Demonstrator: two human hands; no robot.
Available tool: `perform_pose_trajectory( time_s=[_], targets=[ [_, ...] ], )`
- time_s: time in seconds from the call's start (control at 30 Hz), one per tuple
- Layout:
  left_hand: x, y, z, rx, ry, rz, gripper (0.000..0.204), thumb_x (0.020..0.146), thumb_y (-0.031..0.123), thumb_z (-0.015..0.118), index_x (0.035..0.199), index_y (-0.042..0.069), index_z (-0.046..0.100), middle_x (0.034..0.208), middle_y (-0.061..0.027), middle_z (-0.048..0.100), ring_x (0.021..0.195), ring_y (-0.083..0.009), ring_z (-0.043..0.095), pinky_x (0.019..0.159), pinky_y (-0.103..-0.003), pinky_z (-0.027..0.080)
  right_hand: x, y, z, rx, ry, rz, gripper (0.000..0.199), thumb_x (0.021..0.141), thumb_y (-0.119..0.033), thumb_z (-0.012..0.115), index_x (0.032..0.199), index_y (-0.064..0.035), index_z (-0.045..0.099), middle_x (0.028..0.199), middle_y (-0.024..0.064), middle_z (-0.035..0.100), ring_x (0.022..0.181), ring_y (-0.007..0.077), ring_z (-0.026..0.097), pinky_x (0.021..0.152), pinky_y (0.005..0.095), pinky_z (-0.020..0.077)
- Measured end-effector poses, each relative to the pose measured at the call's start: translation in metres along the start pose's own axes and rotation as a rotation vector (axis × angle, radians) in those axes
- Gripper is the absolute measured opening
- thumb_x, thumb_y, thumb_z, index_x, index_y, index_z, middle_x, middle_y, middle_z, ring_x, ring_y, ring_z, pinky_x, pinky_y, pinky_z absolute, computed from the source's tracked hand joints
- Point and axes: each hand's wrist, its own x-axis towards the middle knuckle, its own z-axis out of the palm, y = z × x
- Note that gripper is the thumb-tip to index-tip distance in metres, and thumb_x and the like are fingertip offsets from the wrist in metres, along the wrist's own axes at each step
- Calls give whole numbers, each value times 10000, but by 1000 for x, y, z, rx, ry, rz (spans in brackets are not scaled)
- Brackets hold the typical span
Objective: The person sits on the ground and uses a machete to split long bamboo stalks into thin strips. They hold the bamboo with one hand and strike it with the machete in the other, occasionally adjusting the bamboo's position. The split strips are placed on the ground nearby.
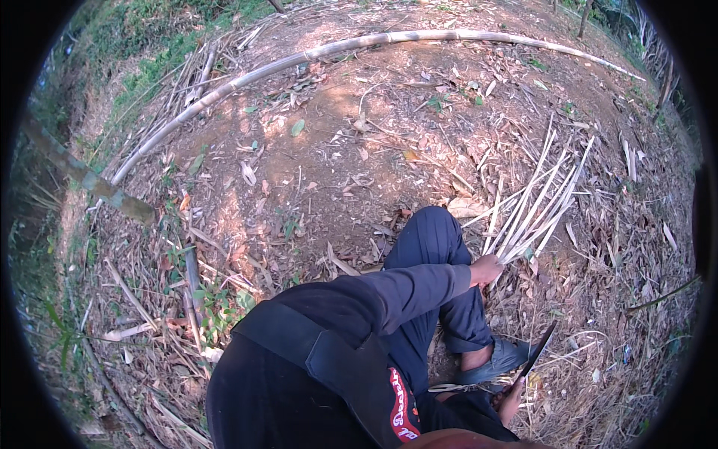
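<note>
My left hand [487, 269] reaches across my bent knee and is closed at the near ends of a fanned bundle of pale split bamboo strips [535, 200]. The strips lie on the ground and spread away to the far right. Lower down, beside my foot, my right hand [511, 402] is wrapped round the handle of a knife with a long dark blade [538, 349]. The blade tilts up and to the right, apart from the strips. The knife's handle is mostly hidden in my fingers.
A long bamboo pole [329, 49] arcs across the far ground. On the left stands a slim tree trunk [93, 178]; cut bamboo pieces [193, 277] lie near it. My grey shoe [497, 361] is close to the knife. Dry leaves and shavings litter the soil.
</note>
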Motion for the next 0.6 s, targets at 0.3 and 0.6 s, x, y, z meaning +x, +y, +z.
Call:
perform_pose_trajectory(
  time_s=[0.3,0.6],
  targets=[
    [1,-1,-2,-31,-22,-3,314,940,226,516,791,-43,578,560,-117,546,383,-236,526,354,-397,416,7,5,-1,25,5,6,641,898,-703,514,702,-94,475,496,20,425,373,127,412,348,270,315],
    [0,-2,-1,18,12,-32,288,941,238,504,872,-30,584,577,-96,522,380,-216,493,353,-378,382,-1,1,4,1,25,-25,637,885,-718,515,712,-107,462,531,13,386,409,119,394,366,262,297]
  ],
)
